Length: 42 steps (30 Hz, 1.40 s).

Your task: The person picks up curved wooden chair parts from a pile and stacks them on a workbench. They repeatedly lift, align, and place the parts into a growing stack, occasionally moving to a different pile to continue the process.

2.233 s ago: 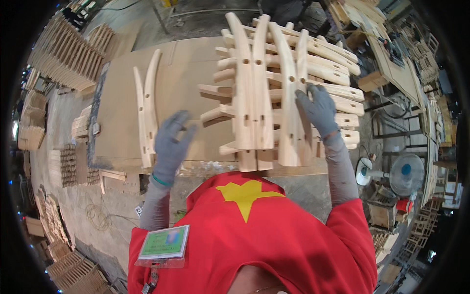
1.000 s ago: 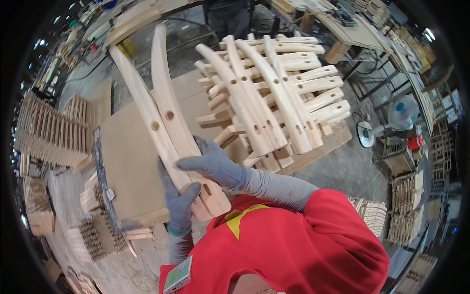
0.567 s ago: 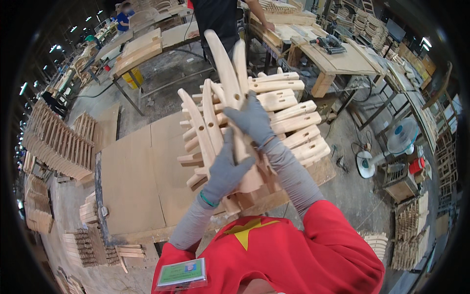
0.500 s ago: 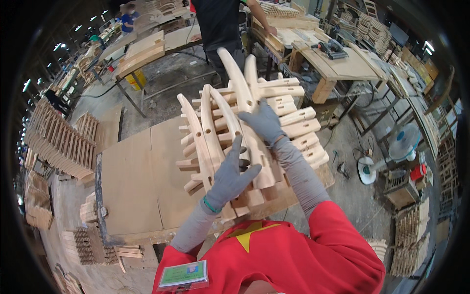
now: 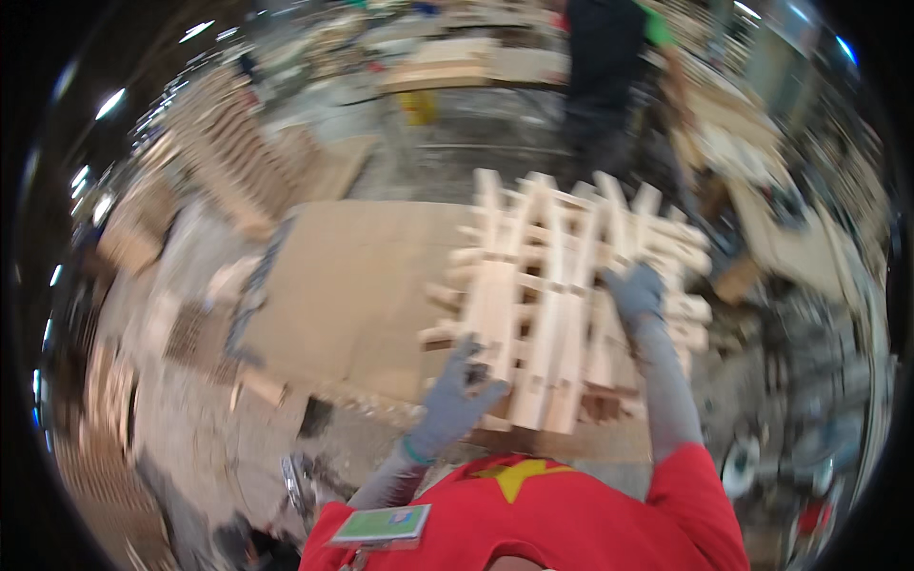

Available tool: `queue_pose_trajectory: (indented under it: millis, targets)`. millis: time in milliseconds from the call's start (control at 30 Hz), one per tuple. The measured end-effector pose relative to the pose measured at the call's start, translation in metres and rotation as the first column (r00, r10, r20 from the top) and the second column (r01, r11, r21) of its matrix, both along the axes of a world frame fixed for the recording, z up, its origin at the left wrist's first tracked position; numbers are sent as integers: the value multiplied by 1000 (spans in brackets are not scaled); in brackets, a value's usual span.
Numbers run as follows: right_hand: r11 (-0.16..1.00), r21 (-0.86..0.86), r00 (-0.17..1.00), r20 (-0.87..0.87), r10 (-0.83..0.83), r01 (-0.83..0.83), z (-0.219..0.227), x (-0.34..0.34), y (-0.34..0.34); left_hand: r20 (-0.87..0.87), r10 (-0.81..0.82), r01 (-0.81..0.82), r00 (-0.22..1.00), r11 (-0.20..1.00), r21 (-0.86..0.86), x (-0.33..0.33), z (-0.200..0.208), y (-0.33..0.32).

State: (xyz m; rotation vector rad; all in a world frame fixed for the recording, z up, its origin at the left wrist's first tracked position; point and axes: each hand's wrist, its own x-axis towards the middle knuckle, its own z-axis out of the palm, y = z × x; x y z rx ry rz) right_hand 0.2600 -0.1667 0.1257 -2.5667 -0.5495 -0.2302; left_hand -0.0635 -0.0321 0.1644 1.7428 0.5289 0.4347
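Note:
Several pale, curved wooden chair legs (image 5: 549, 333) lie side by side, pointing away from me, on a stack of shorter wooden rails (image 5: 687, 306). My left hand (image 5: 451, 404), in a grey glove, is at their near left end. Its fingers and thumb are apart, with nothing between them. On the right of the row is my right hand (image 5: 636, 293), also gloved in grey. It is closed over a curved leg, thumb to the left, though motion blurs the fingertips.
A flat brown board (image 5: 352, 295) covers the table left of the pile. Stacked wooden parts (image 5: 214, 157) stand on the floor at the far left. Beyond the pile stands a person in dark clothes (image 5: 605, 86), near workbenches (image 5: 438, 71). A fan base (image 5: 741, 466) is at the lower right.
My view has swung left, so the pile appears farther right, and blurred. The long legs that stuck up under my right hand now lie lower, level with the row. My left hand has come off the legs.

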Motion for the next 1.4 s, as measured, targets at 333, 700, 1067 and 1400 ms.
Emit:
queue_pose_trajectory:
  millis: [333, 700, 1067, 1400]
  targets:
    - [908, -419, 927, 338, 161, -5, 3, -2, -17, -188, 200, -186, 962, 979, 89, -138, -43, 10]
    - [595, -418, 516, 297, 803, -686, 19, -127, 154, -458, 692, -731, 558, 671, 122, -307, -110, -99]
    - [-254, -580, -195, -164, 967, -774, 5, -250, 204, -855, 510, -983, -95, 87, 161, -334, -252, -388]
    - [-440, -605, -270, -355, 895, -663, 19, -289, 194, -973, 218, -977, 78, -179, -119, -164, -266, -588]
